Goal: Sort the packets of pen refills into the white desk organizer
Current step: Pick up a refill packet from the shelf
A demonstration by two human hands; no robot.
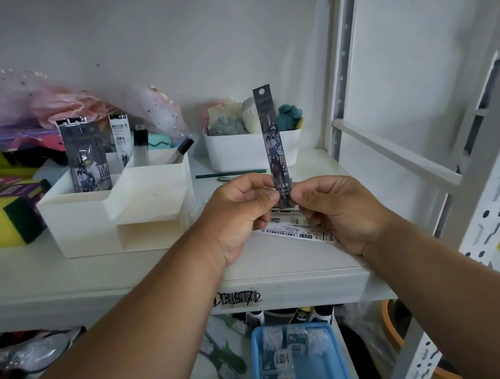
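A narrow dark refill packet (271, 141) stands upright above the shelf, held at its lower end by both hands. My left hand (239, 216) pinches it from the left and my right hand (338, 209) pinches it from the right. Under the hands, more white printed refill packets (293, 231) lie flat on the shelf. To the left sits the white desk organizer (111, 215); dark packets (85, 158) stand in its left rear compartment and a white packet (122, 140) stands behind the middle.
A white bin of soft toys (253, 153) stands behind the hands, with a green pencil (230, 173) lying before it. A yellow-green sponge (6, 223) and coloured clutter lie at left. Metal shelf uprights (499, 186) rise at right; a blue tray (299, 368) sits below.
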